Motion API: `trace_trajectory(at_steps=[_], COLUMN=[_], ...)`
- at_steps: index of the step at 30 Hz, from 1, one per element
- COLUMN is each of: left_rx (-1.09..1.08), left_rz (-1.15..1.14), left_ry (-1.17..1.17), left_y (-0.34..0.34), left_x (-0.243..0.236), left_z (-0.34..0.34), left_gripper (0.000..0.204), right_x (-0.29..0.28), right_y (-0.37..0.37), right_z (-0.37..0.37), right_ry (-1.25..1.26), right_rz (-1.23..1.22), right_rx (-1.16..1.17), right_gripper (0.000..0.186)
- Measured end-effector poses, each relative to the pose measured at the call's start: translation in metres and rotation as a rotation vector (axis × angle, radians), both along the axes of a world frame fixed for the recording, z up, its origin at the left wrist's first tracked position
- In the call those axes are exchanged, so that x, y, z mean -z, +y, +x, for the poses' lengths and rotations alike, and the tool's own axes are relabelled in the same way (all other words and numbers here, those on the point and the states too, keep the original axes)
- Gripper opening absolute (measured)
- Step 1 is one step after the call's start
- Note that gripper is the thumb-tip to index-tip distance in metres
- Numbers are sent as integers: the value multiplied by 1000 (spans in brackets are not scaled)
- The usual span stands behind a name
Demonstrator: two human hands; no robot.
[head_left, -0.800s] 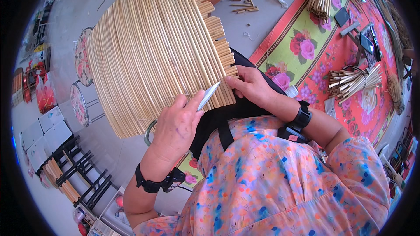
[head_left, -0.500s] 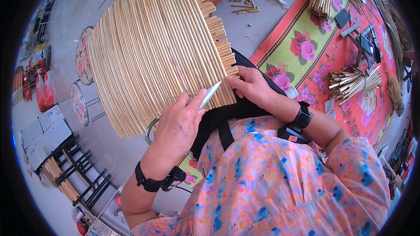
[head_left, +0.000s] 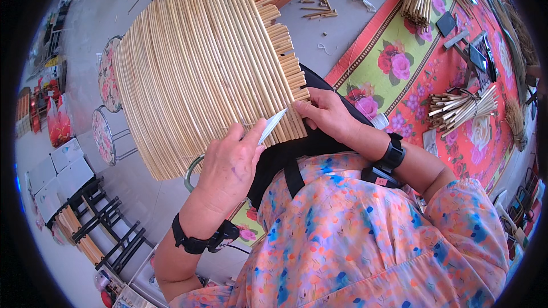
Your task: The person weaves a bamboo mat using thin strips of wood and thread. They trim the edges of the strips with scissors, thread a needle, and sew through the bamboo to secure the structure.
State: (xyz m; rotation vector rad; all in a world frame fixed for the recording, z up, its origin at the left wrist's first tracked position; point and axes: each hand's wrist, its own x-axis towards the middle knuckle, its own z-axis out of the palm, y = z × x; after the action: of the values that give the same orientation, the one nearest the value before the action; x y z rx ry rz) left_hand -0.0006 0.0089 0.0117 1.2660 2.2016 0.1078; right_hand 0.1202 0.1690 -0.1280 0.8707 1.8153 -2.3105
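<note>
A large mat of pale straw-coloured sticks (head_left: 200,63), laid side by side and tied with thin thread, slopes across my lap. My left hand (head_left: 225,159) is closed around scissors (head_left: 274,124). Their pale, pointed blades lie together over the near part of the mat, aimed up and right, and a green handle loop shows left of my wrist. My right hand (head_left: 328,114) pinches the mat's right edge near its closest corner, thumb on top. What lies under those fingertips is hidden. Black cloth (head_left: 285,151) covers my lap beneath the mat.
Right of me, a flowered red and green cloth (head_left: 394,74) carries stick bundles (head_left: 465,105) and a dark metal stand (head_left: 478,57). Cut sticks (head_left: 319,5) and white string (head_left: 363,1) lie on the floor ahead. Two round flowered stools (head_left: 104,136) stand left.
My left hand and the scissors have shifted slightly left and down. My right hand has moved a little left with the mat's edge; its grip looks the same.
</note>
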Motion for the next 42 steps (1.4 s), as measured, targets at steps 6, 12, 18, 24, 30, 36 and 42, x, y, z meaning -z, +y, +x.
trace_trajectory(at_steps=[6,12,18,24,30,36,42], left_rx=[16,61,80,62,74,90,71], left_rz=[16,19,41,32,39,2,-9], left_ry=[-10,23,92,62,52,67,44], left_y=[2,0,-4,2,0,3,5], left_x=[1,0,-2,-9,1,-1,-1], left_z=[-1,-2,-3,-4,-3,-2,-2], left_gripper=[42,38,39,40,40,38,37], right_x=[2,-8,-4,3,2,1,5], right_y=[0,0,0,-1,-2,0,-2], right_z=[1,0,0,1,1,1,3], right_ry=[-5,-28,-39,2,11,-24,-26], right_rz=[12,-18,-6,12,-25,11,18], right_rx=[-6,-35,-40,7,23,4,2], right_gripper=[30,25,24,30,31,30,30])
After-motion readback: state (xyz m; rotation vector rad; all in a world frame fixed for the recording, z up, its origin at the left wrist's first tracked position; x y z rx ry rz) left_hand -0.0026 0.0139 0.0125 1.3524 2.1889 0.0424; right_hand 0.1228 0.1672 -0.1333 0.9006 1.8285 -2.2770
